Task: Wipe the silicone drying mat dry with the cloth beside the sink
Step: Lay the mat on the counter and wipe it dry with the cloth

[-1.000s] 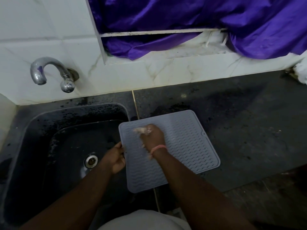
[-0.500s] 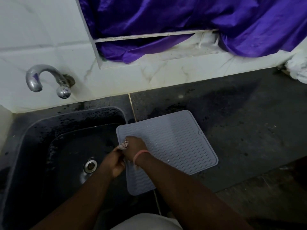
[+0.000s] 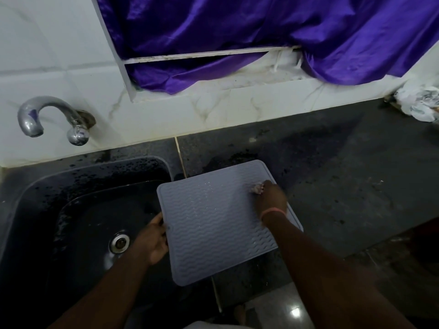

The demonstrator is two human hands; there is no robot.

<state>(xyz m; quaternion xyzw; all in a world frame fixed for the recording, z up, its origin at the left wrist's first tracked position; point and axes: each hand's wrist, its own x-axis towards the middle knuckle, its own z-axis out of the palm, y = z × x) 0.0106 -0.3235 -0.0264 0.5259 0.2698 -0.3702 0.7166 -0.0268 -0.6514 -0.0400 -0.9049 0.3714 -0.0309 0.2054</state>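
Head view shows the right hand (image 3: 270, 198) closed around a small, pale, bunched-up cloth (image 3: 257, 187), pressed onto the far right part of the grey, wavy-ribbed silicone drying mat (image 3: 213, 224). Half a second ago this hand and cloth were at the mat's left edge, next to the other hand; it has since swept across to the right side, so a full pass over the ribs looks to have been made. The left hand (image 3: 152, 241) still pinches the mat's left edge, fingers curled over the rim, holding it steady.

The mat lies tilted, its left part overhanging the black sink basin (image 3: 71, 210) and its right part resting on the dark stone surface (image 3: 344, 186), which is speckled with drops. Small glints remain on the mat's middle, which I take for water left behind, so the wiping is probably under way rather than finished, and the near corner likely awaits a pass.

Beyond, a curved metal tap (image 3: 47, 115) projects from the white tiled wall, and a purple satin curtain (image 3: 261, 32) hangs above.
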